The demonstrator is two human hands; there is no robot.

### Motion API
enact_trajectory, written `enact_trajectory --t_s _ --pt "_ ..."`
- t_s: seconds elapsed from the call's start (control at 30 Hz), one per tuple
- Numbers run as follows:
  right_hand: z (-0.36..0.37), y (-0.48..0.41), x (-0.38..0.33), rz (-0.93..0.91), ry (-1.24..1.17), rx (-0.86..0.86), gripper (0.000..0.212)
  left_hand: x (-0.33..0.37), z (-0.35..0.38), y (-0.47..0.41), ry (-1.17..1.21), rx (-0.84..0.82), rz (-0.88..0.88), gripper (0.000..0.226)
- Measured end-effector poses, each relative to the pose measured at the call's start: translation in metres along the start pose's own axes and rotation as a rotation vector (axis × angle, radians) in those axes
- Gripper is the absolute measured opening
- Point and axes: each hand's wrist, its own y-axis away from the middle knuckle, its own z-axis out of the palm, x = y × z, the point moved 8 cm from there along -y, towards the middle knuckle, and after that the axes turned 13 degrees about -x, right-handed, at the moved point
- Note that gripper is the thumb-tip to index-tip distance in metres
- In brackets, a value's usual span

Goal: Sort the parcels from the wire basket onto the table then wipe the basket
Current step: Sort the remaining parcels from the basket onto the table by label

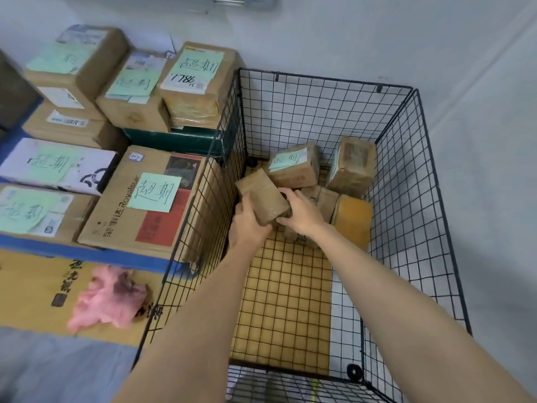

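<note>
From the head camera, both arms reach down into the wire basket [325,112]. A small brown parcel [261,193] is held at a tilt between the hands, close to the basket's left wall. The left hand [248,225] has its fingers curled round the parcel's near end. The right hand [302,212] wraps the parcel's right side, so both are grasping it. Several more parcels lie toward the basket's far right corner (one, the labelled parcel [293,167], bears a green note). To do this lift well, I judge the parcel should come straight up until it clears the basket's left rim. Only then should it swing over to the table [122,257] left of the basket. Stacked boxes crowd that table, so a free spot needs choosing first. The pink cloth [107,298] lies left of the basket's near corner, handy for the wiping.
</note>
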Motion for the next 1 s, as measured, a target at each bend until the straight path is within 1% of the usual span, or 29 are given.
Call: enact_trajectory --t_s 0.2,0.33,0.53,0.73,0.87,1.0 --pt "0.005 0.000 -0.002 -0.006 -0.079 -0.039 0.069 -0.003 -0.004 0.003 0.102 0.014 0.013 0.089" --pt "0.000 0.008 -0.006 -0.016 -0.183 -0.057 0.068 0.005 -0.014 0.011 0.136 0.029 0.051 0.087" --pt "-0.032 0.033 -0.017 -0.063 -0.294 0.005 0.070 0.037 -0.039 0.027 0.096 0.082 0.161 0.080" --pt "-0.094 0.078 -0.039 -0.165 -0.322 0.145 0.067 0.089 -0.070 0.051 0.115 0.120 0.310 0.079" --pt "-0.147 0.115 -0.054 -0.245 -0.401 0.344 0.066 0.142 -0.101 0.068 0.158 0.167 0.452 0.079" --pt "-0.198 0.155 -0.071 -0.338 -0.451 0.530 0.064 0.199 -0.139 0.089 0.185 0.216 0.647 0.076"
